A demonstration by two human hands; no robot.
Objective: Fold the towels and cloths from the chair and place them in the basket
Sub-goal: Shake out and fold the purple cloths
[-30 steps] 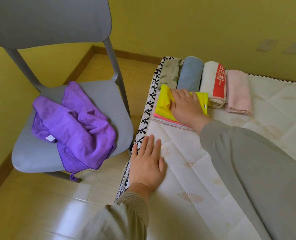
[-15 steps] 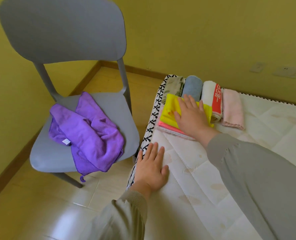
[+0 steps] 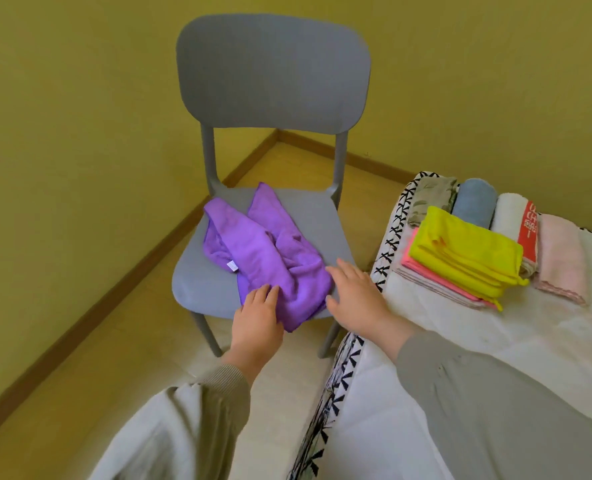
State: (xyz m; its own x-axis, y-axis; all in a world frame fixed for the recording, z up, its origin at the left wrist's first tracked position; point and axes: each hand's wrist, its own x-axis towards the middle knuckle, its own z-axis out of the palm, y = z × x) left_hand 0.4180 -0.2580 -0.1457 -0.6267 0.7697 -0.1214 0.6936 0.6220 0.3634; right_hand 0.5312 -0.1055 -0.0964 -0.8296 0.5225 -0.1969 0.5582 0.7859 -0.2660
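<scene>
Purple towel (image 3: 270,251) lies crumpled on the seat of the grey chair (image 3: 274,71). Its long axis runs from the back of the seat toward the front edge, angled slightly to the right, and the near end droops over that front edge. A second lobe of the towel spreads to the left, with a small white label (image 3: 233,266) at its lower edge. Left hand (image 3: 258,323) rests its fingertips on the near end of the towel; the grip is loose, with fingers nearly straight and nothing pinched. Right hand (image 3: 355,299) hovers at the right edge of the towel with a wide grip, fingers spread and extended, holding nothing. To the right, the mattress (image 3: 495,341) carries a folded yellow cloth (image 3: 461,258) stacked on a coral cloth (image 3: 413,258). Behind the stack, side by side, lie an olive cloth (image 3: 429,199), a blue towel (image 3: 474,202), a white towel (image 3: 511,213) with a red band, and a pale pink towel (image 3: 561,258).
</scene>
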